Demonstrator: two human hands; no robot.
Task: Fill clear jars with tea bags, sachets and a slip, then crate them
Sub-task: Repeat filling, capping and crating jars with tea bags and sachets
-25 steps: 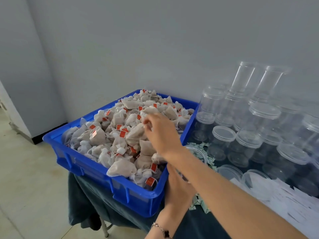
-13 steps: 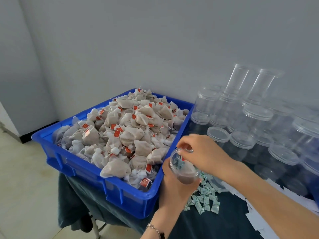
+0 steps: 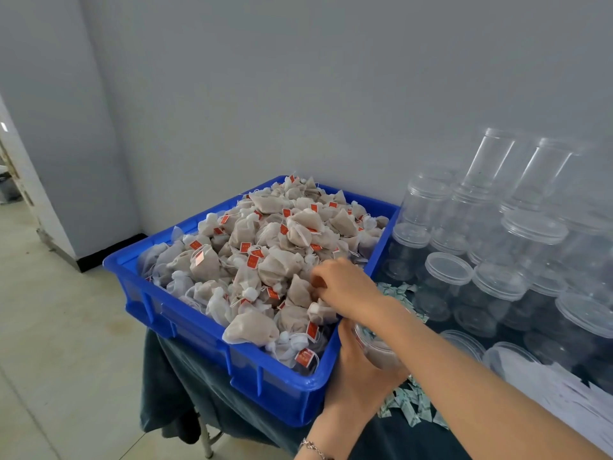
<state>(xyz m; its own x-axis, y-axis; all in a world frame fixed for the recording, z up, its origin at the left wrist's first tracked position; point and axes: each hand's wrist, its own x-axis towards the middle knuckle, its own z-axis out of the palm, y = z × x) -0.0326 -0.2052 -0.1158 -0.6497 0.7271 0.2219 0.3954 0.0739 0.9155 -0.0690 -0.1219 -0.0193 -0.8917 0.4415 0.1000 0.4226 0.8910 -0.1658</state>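
Your right hand (image 3: 345, 287) has left the mouth of the small clear plastic jar (image 3: 374, 348) and gone back into the heap of beige mesh tea bags with red tags (image 3: 265, 260), and the camera has swung a little left. You are in the filling step: the fingers curl down among the bags at the near right of the pile, but I cannot tell whether they already pinch one. Your left hand (image 3: 360, 376) wraps the jar just beside the near right corner of the blue plastic crate (image 3: 265, 386), over the scattered small green-and-white sachets (image 3: 408, 410). The jar already shows beige bags and a few sachets inside. Next, lift one bag free of tangled strings and drop it in. The crate is heaped full; the lidded clear empty jars (image 3: 497, 280) stand stacked along the wall, with white paper slips (image 3: 547, 386) beside them
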